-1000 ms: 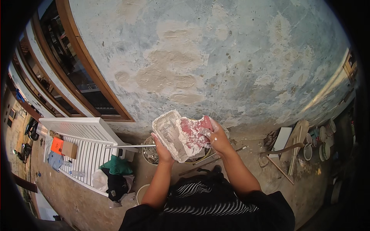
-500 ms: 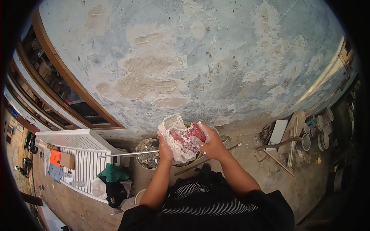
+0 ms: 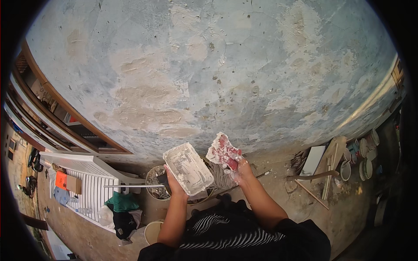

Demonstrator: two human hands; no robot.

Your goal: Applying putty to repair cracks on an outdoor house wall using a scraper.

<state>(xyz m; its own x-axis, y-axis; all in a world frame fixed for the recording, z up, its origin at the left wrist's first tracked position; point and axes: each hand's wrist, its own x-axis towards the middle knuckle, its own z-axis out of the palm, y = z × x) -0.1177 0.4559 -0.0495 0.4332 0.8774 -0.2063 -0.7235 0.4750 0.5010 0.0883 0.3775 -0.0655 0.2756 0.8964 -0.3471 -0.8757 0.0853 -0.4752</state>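
Note:
My left hand grips a rectangular tray smeared with pale putty, held tilted above the buckets. My right hand, whitened with putty, holds a red scraper thickly coated in white paste, just right of the tray and apart from it. Below them are a bucket of rubble and coiled cord or rope. A patched pale blue wall rises in front of me.
A white slatted bench on the left holds boxes, cloths and bags. A long metal pole crosses it. Boards, a curved wooden handle and several empty-looking pails lean at the right. A wooden-framed window is at upper left.
The red scraper has come out of the tray and moved up and right in my right hand, separating from it. The tray in my left hand has moved slightly left and down.

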